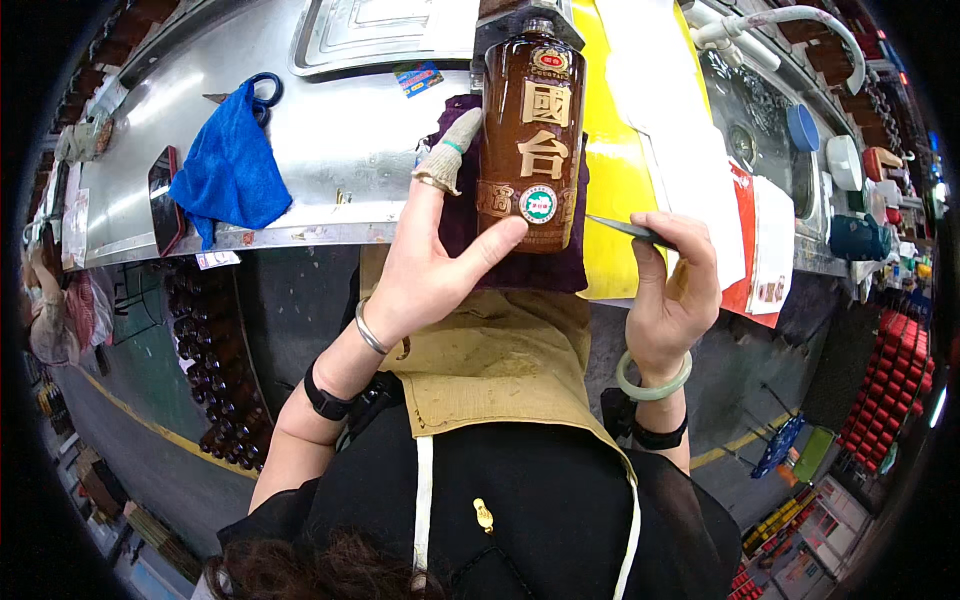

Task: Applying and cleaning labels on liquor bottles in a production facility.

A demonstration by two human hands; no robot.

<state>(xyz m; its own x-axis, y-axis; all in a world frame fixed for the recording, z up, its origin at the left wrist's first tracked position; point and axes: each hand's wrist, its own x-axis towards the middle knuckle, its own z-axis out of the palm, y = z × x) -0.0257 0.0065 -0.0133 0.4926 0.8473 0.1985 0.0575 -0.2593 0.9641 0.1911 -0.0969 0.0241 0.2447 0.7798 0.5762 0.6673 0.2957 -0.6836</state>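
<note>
A brown glossy bottle (545,110) with gold raised characters and a round green-and-white label lies on a dark purple cloth (462,215), its neck pointing away from me. My left hand (430,250) grips its left side, with the thumb on the lower front beside the round label. A knitted cloth sleeve covers one of that hand's fingers; the others are partly hidden. Just right of the bottle's base, my right hand (680,285) pinches a slim, pointed dark metal tool (625,228). Its tip points left toward the bottle, apparently a little apart from it.
Left on the metal bench lie a blue cloth (230,165), scissors (265,90) and a phone (165,200). A metal tray (390,62) sits behind. Yellow sheeting (610,265), white paper (665,90) and red-and-white cards (770,240) are at right, before a sink (745,110) with a faucet (800,15).
</note>
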